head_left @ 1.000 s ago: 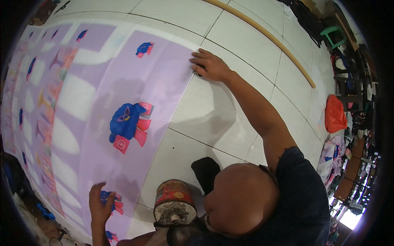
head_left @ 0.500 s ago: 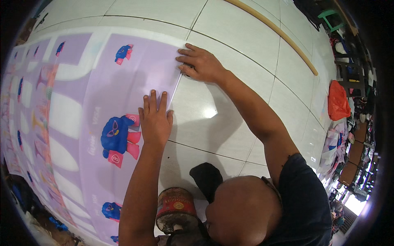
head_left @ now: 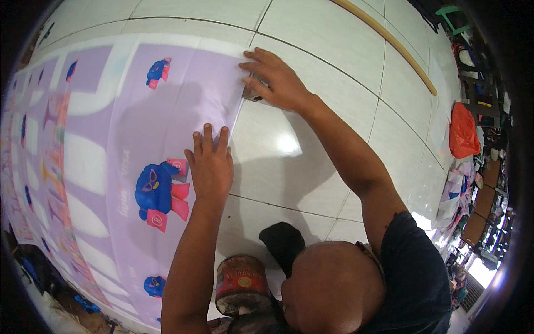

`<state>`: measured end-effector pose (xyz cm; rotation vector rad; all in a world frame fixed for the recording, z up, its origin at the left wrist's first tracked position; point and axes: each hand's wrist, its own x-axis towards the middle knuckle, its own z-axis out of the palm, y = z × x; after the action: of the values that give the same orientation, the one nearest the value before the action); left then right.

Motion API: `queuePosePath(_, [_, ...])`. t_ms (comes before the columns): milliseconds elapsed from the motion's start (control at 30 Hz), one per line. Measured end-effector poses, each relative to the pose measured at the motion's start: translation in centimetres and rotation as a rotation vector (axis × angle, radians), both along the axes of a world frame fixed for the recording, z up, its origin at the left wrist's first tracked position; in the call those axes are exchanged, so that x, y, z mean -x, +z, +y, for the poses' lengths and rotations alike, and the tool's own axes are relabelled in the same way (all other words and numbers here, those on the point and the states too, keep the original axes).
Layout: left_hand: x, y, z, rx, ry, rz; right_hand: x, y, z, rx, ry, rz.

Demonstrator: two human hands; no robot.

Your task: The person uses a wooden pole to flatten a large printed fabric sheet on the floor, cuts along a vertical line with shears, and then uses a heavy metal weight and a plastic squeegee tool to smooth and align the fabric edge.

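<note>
A long lilac-and-white printed sheet (head_left: 172,106) with blue cartoon figures lies spread over the tiled floor. My left hand (head_left: 210,167) rests palm down on it near its right edge, fingers stretched and spread. Farther off, at the sheet's far right corner, is my right hand (head_left: 278,80). Its fingertips reach over the edge, and under its thumb and palm a small grey metal thing (head_left: 252,94) shows in part; its kind is hidden by the hand.
A rusty red can (head_left: 242,281) stands between my body and the sheet. A long tan pole (head_left: 389,42) lies on the tiles beyond my right arm. At the right are an orange-red plastic bag (head_left: 463,131), a green stool (head_left: 453,20) and piled clutter.
My right hand has shifted slightly, and more of the metal thing beneath it shows. My left hand stays flat on the sheet. The whole view has moved a little.
</note>
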<state>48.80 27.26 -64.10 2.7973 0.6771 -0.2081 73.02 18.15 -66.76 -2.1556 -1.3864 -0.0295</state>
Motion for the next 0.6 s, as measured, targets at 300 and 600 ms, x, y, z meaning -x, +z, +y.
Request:
queuePosePath(300, [-0.3, 0.4, -0.2, -0.002, -0.002, 0.008, 1.2, 1.3, -4.8, -0.099, -0.608, 0.564])
queuePosePath(600, [-0.2, 0.2, -0.5, -0.014, -0.008, 0.014, 6.4, 4.3, -2.9, 0.225, -0.49, 0.495])
